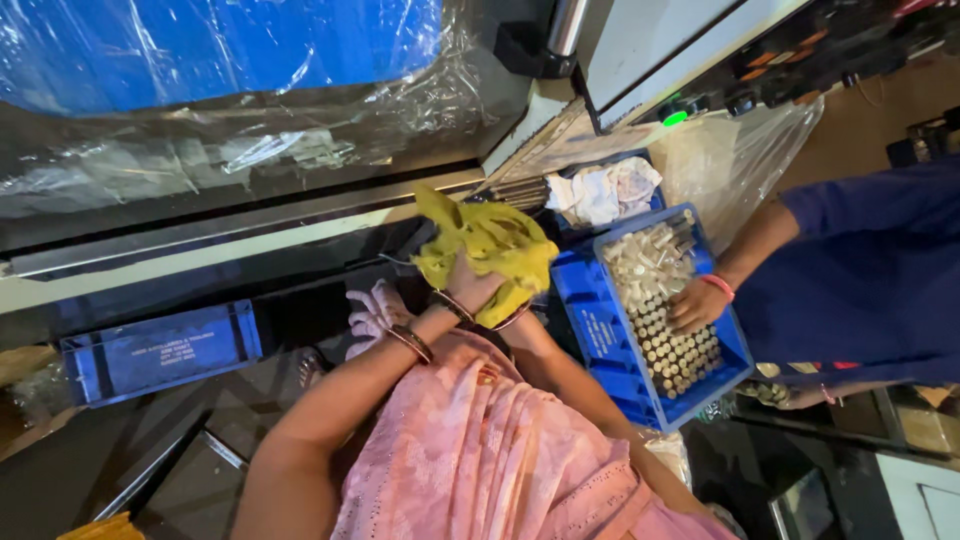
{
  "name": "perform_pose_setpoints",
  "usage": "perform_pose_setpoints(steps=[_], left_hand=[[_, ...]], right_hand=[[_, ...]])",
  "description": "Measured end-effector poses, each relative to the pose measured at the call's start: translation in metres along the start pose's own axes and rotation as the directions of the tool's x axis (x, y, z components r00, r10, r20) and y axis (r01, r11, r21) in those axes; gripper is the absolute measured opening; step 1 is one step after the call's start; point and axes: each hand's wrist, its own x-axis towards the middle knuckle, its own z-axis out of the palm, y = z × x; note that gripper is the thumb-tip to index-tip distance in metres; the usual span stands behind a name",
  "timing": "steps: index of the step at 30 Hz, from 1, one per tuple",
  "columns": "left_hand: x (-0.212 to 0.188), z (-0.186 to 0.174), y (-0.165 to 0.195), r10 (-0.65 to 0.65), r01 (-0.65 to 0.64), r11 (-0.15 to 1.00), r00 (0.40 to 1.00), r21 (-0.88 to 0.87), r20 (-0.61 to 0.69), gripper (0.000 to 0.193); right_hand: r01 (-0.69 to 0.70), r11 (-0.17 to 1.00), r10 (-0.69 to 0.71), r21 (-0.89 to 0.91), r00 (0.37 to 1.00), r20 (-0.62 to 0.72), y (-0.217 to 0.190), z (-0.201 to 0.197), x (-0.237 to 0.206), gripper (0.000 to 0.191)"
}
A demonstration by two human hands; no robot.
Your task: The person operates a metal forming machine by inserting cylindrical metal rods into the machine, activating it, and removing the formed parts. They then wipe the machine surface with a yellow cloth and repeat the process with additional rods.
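My left hand [472, 287] grips a crumpled yellow cloth [488, 243] from behind, with bangles on the wrist. My right hand [512, 318] is mostly hidden under the cloth's lower edge and seems to hold it too. Just to the right stands a blue plastic crate [590, 330] packed with several small metal cylinders standing upright. A co-worker in blue has a hand [695, 303] resting on those cylinders.
A machine with a plastic-covered blue panel [200, 50] fills the top left, and a control panel with a green light [675, 117] is at the top right. White rags [603, 190] lie behind the crate. Another blue crate [160, 352] stands at left. A clear plastic bag [745, 150] hangs nearby.
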Motion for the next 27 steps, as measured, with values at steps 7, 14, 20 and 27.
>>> perform_pose_setpoints(steps=[7, 14, 20, 27], left_hand=[[0.011, -0.004, 0.014, -0.126, 0.056, 0.939, 0.974, -0.340, -0.187, 0.028], [0.019, -0.005, 0.025, -0.275, 0.157, 0.532, 0.961, -0.832, 0.006, 0.035], [0.026, -0.009, 0.012, -0.454, 0.244, 0.465, 0.891, -0.851, 0.008, 0.031], [0.026, -0.017, 0.015, -0.467, 0.240, 0.248, 0.878, -0.939, 0.101, 0.032]], right_hand=[[0.261, 0.790, -0.321, -0.556, 0.947, -0.013, 0.012, 0.035, 0.017, 0.058], [0.363, -0.008, -0.661, -0.932, 0.697, 0.278, 0.006, 0.028, 0.020, 0.048], [0.495, 0.794, -0.499, -0.353, 0.862, 0.087, 0.000, 0.029, 0.021, 0.042], [0.451, 0.588, -0.414, -0.672, 0.881, 0.229, -0.025, 0.050, 0.014, 0.049]])
